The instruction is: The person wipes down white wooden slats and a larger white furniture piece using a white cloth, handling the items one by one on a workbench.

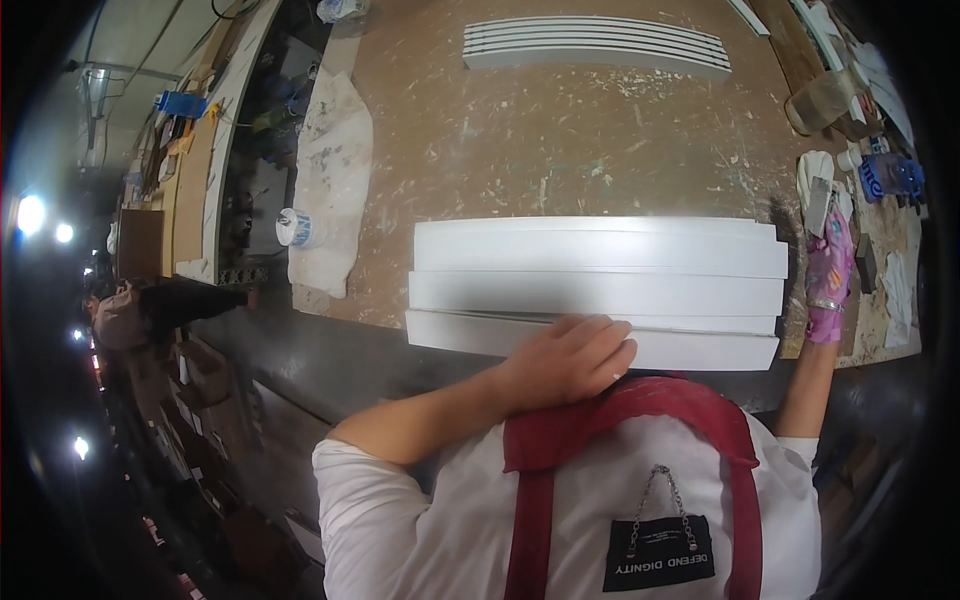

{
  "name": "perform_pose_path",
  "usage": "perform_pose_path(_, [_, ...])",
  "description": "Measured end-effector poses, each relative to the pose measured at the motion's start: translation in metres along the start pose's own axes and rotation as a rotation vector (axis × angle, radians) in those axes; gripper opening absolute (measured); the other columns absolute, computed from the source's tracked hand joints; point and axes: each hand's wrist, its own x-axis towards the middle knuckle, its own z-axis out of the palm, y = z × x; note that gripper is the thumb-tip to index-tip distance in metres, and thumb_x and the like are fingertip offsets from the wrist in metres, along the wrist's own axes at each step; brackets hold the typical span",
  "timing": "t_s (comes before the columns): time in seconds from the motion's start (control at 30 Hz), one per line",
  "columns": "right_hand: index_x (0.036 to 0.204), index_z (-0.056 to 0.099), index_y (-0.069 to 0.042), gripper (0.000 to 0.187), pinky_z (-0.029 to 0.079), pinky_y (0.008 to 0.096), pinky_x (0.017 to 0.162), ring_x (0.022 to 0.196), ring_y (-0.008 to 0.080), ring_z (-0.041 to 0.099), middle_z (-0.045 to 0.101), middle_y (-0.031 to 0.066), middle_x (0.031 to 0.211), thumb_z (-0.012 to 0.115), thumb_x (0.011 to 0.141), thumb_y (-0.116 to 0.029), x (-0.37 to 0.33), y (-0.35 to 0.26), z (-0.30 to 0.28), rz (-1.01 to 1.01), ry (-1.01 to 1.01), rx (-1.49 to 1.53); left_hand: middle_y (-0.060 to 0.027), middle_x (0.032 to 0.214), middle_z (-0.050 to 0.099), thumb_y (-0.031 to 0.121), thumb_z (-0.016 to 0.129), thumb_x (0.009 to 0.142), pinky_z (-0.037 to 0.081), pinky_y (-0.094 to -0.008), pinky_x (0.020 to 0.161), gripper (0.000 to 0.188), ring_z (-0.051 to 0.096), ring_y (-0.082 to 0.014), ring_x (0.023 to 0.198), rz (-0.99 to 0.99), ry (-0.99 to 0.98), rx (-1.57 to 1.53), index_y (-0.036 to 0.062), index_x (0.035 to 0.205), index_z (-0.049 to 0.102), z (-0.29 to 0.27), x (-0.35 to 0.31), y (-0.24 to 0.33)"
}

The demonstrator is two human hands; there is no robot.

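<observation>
Several long white boards lie side by side along the table's near edge. My bare left hand is closed over the nearest white board, its fingers bent over the far edge. That board sits slightly askew, with a thin dark gap beside the board behind it. Off to the right of the boards, my right hand wears a pink patterned glove. Its fingers are closed at a flat grey, blade-like piece beside a white cloth; its exact kind is unclear.
Several white slats stand stacked at the table's far side. On the left are a stained white cloth and a small white tub. A blue bottle and a cloudy jar sit at right. A person is far left.
</observation>
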Motion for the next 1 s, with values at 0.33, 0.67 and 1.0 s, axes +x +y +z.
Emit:
perform_pose_path(0.33, [0.126,0.053,-0.008,0.040,0.043,0.0211,0.065,0.077,0.0057,0.051,0.057,-0.0029,0.100,0.055,0.088,-0.020,0.009,-0.037,0.014,0.465,0.209,0.616,-0.0096,0.133,0.047,0.038,0.059,0.086,0.032,-0.0507,0.100,0.042,0.041,-0.0272,0.124,0.026,-0.068,0.299,0.0184,0.123,0.052,0.011,-0.005,-0.006])
perform_pose_path(0.67, [0.116,0.057,-0.007,0.031,0.047,0.0233,0.065,0.084,0.0097,0.056,0.059,0.0013,0.103,0.062,0.087,-0.014,0.010,-0.078,0.040,0.549,0.250,0.998,-0.0251,0.145,0.022,0.037,0.086,0.048,0.021,-0.0589,0.102,0.099,0.025,-0.0452,0.131,-0.343,-0.402,0.088,0.0127,0.133,0.042,-0.018,0.062,-0.017])
perform_pose_path(1.0, [0.120,0.051,-0.002,0.035,0.053,0.0295,0.077,0.102,0.0211,0.056,0.057,0.0085,0.111,0.059,0.086,-0.007,0.006,-0.130,0.057,0.446,0.071,1.100,-0.0258,0.144,0.022,0.044,0.084,0.050,0.019,-0.0640,0.100,0.101,0.021,-0.0464,0.132,-0.342,-0.458,0.077,0.0141,0.135,0.038,-0.017,0.060,-0.018])
